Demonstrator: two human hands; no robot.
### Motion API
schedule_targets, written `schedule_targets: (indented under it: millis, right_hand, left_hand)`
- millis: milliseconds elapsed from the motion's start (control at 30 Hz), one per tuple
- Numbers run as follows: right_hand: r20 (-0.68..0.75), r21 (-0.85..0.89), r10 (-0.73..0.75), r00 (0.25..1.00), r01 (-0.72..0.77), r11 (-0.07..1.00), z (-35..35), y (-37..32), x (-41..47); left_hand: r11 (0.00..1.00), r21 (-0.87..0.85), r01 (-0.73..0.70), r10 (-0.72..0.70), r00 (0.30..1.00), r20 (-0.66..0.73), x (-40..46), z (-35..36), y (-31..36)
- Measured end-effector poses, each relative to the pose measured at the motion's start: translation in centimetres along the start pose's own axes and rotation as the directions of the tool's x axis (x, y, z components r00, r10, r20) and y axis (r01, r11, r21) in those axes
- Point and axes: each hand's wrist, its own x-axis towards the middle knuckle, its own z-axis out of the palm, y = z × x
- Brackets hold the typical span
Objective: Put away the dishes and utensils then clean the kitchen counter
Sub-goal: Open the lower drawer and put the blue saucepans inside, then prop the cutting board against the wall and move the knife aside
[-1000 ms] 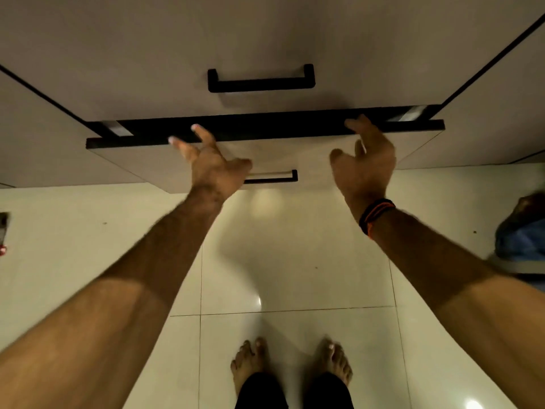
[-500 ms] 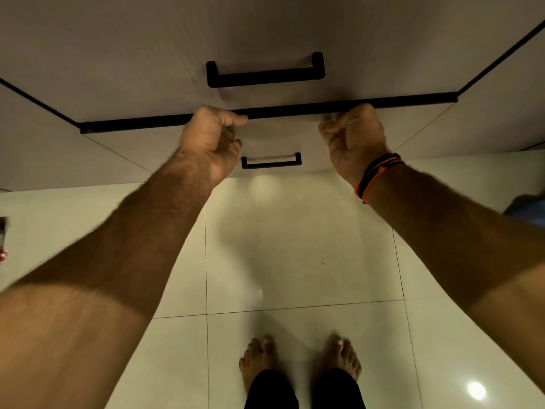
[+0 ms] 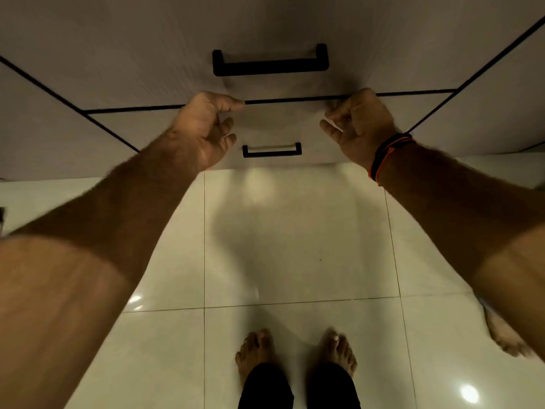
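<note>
- Standing barefoot on the glossy tiled floor (image 3: 295, 246), the person reaches forward with both arms toward the cabinet; no dishes, utensils or counter show in this view.
- A dark and orange wristband (image 3: 386, 156) sits on the right wrist.
- The left hand (image 3: 203, 129) is curled, fingers loosely closed, knuckles at the top edge of the lower drawer (image 3: 271, 125); it holds nothing.
- The right hand (image 3: 358, 119) is likewise curled into a loose fist against that edge, empty as far as can be seen.
- That drawer looks flush with its neighbours, only a thin dark seam above it.
- It should feel rigid, smooth and fairly heavy if loaded; its lower handle (image 3: 272, 150) offers the surest hold, since the flat front gives fingers little purchase.
- Beyond, the upper drawer (image 3: 265, 28) carries a larger black handle (image 3: 269, 64).
</note>
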Motion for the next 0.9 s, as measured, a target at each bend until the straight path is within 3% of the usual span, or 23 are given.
schedule_targets:
  millis: [67, 133, 200, 400, 500, 667, 900]
  right_hand:
    - [0.069, -0.24, -0.002, 0.998, 0.019, 0.971, -0.7, -0.2, -0.1]
    - [0.134, -0.529, 0.005, 0.991, 0.067, 0.846, -1.1, -0.3, -1.2]
    - [0.15, -0.638, -0.027, 0.988, 0.117, 0.761, -1.3, -0.5, -2.6]
    - [0.261, -0.749, -0.073, 0.963, 0.249, 0.613, -0.2, -4.2, -13.5]
    - [0.277, -0.755, -0.11, 0.954, 0.288, 0.589, 1.5, -8.0, -20.4]
    - [0.447, -0.769, -0.086, 0.89, 0.432, 0.472, 6.4, -15.9, -31.4]
    - [0.564, -0.703, -0.149, 0.812, 0.567, 0.429, 14.0, -24.1, -38.3]
  left_hand:
    - [0.99, 0.138, 0.007, -0.007, 1.0, -0.002, -0.1, -0.8, 0.3]
    - [0.933, 0.358, 0.013, 0.001, 0.999, -0.04, -0.9, -1.6, 0.3]
    - [0.863, 0.505, 0.003, 0.045, 0.996, -0.081, -2.6, -1.9, 0.5]
    - [0.772, 0.629, -0.09, 0.136, 0.99, -0.025, -14.6, -1.8, 5.3]
    - [0.804, 0.589, -0.079, 0.174, 0.979, -0.107, -22.2, -2.7, 9.8]
    - [0.822, 0.566, -0.064, 0.201, 0.962, -0.183, -34.3, -3.8, 16.6]
    - [0.893, 0.43, -0.135, 0.292, 0.9, -0.324, -42.9, -6.6, 25.2]
